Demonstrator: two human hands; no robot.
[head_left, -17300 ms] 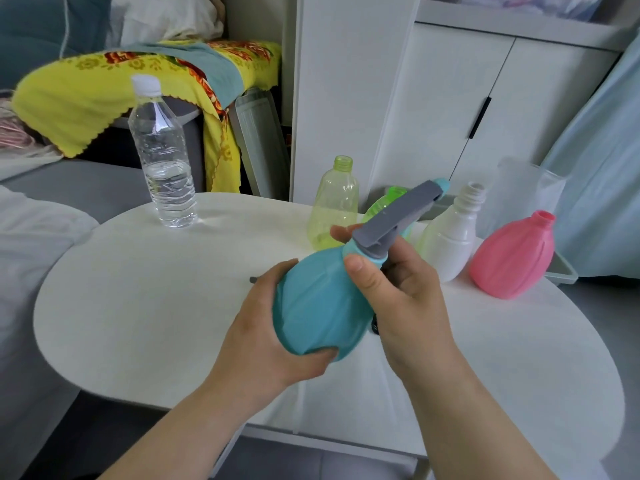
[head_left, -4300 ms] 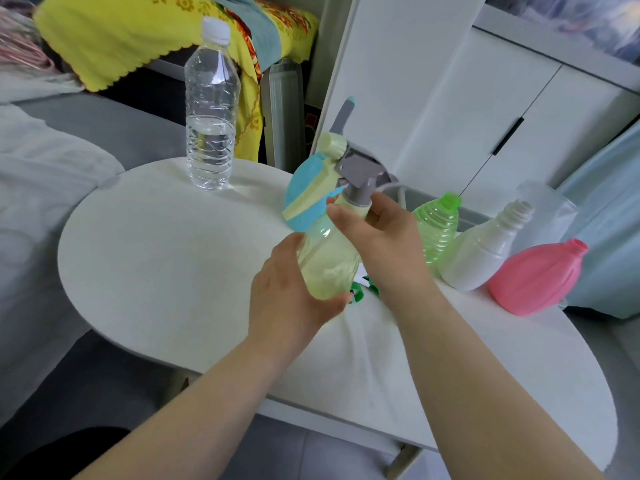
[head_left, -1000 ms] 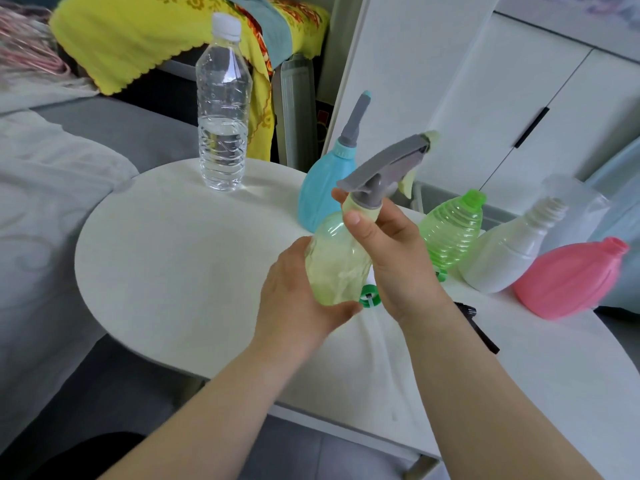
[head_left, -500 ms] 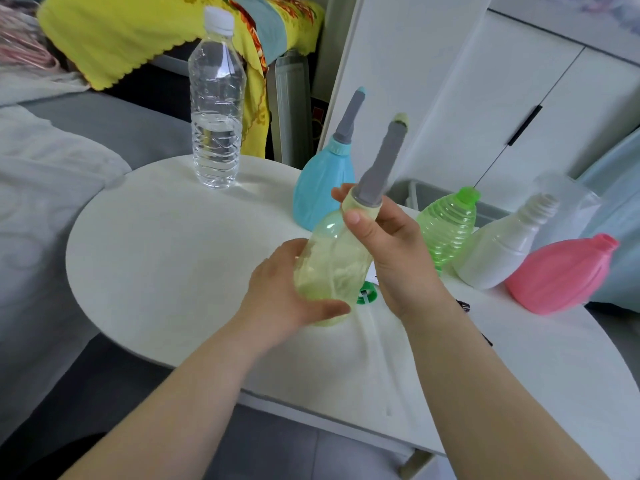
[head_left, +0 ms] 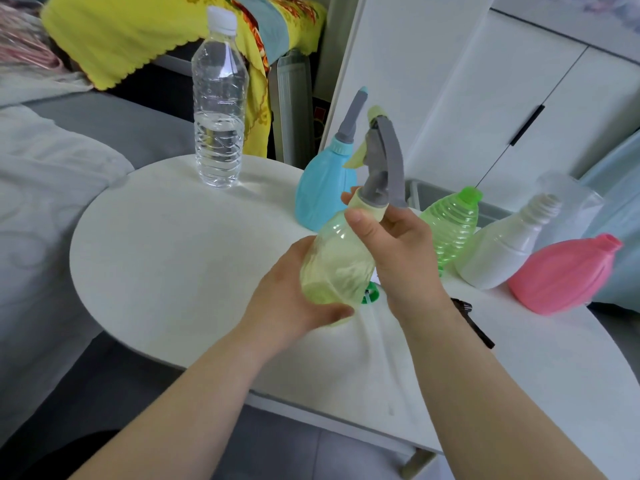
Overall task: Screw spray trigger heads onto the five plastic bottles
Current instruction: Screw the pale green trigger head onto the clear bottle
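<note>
We are looking at five plastic bottles, two wearing grey trigger heads.

The pale yellow bottle [head_left: 337,265] is tilting above the tabletop's middle, its grey trigger head [head_left: 382,161] sitting on the neck. The blue bottle [head_left: 323,192] is standing behind it with its own head [head_left: 351,116] on. Along the tabletop's far right edge, the green bottle [head_left: 450,226], white bottle [head_left: 502,251] and pink bottle [head_left: 564,275] are lying headless, leaning.

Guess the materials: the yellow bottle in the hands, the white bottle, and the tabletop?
Yellow bottle: thin translucent plastic, glossy; light and the fingers behind show through it. White bottle: opaque plastic, smooth with a soft sheen, moulded threads on its bare neck. Tabletop: matte white, faintly textured; likely laminate or painted board, but the core can't be told from here.
</note>
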